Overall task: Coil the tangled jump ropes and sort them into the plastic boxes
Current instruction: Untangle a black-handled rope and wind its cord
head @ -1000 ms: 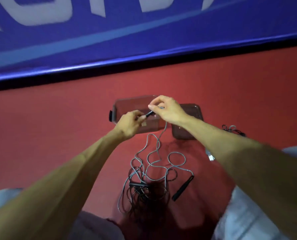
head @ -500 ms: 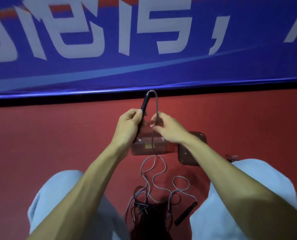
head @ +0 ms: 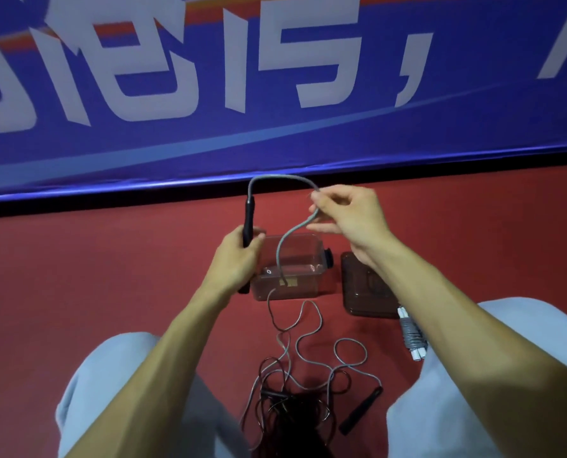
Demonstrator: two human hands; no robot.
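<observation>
The handle (head: 249,214) is being gripped upright by the left hand (head: 239,259); the rope (head: 285,177), arching rightward, is being pinched by the right hand (head: 348,216), slack hanging below.

We count one box (head: 288,285); one lid (head: 358,292) right of it; one coiled rope (head: 412,337) further right; one grey rope (head: 275,176) and one black rope (head: 275,393), tangled before it.

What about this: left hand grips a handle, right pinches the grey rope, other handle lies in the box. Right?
No. The other handle lies on the floor by the right knee, not in the box; the head view shows it. The left hand does grip a handle, and the right hand pinches the rope.
</observation>
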